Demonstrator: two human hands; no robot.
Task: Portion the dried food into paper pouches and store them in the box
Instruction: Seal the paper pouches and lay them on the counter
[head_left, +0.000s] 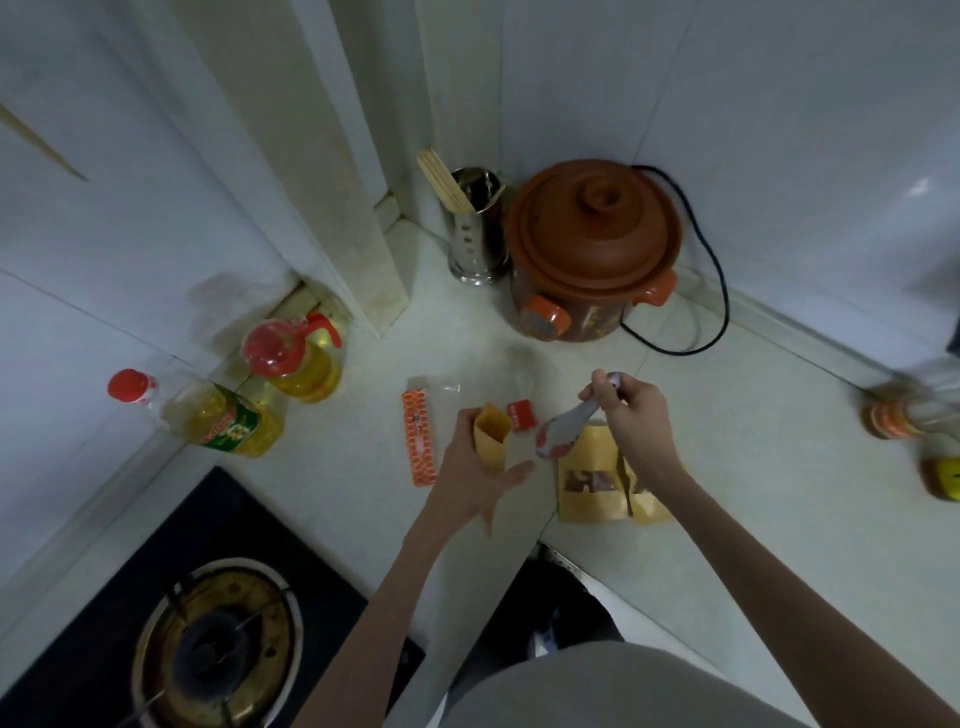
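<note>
- Tan kraft paper makes up the small pouch (491, 435) that I see in the left hand (474, 470); its mouth is open and its sides are creased flat.
- The pouch stands upright above the pale counter (727, 467), long axis vertical, mouth up and tipped slightly toward the wall.
- The left hand grips the pouch, fingers curled round its far side, thumb stretched out below it toward the right.
- The right hand (631, 410) pinches the handle of a pale ceramic spoon (563, 428) between thumb and fingertips.
- The spoon slants down and left: handle high by the fingers, bowl low, just right of the pouch mouth and apart from it. The bowl carries a reddish patch; I cannot tell whether that is food or glaze.
- Below the spoon, larger kraft bags (589, 486) with a clear window lie on the counter near its front edge. Dark brown pieces show through the window. The right forearm covers part of them, so I cannot count them.
- A clear plastic box (498, 374) with an orange patterned strip (418, 439) lies behind the pouch; its outline is faint and blurred.
- Further back stand a brown clay pot (595, 249) and a steel chopstick holder (475, 228); two oil bottles (244, 395) stand at left.
- The gas burner (218, 644) is cut off at the bottom edge.
</note>
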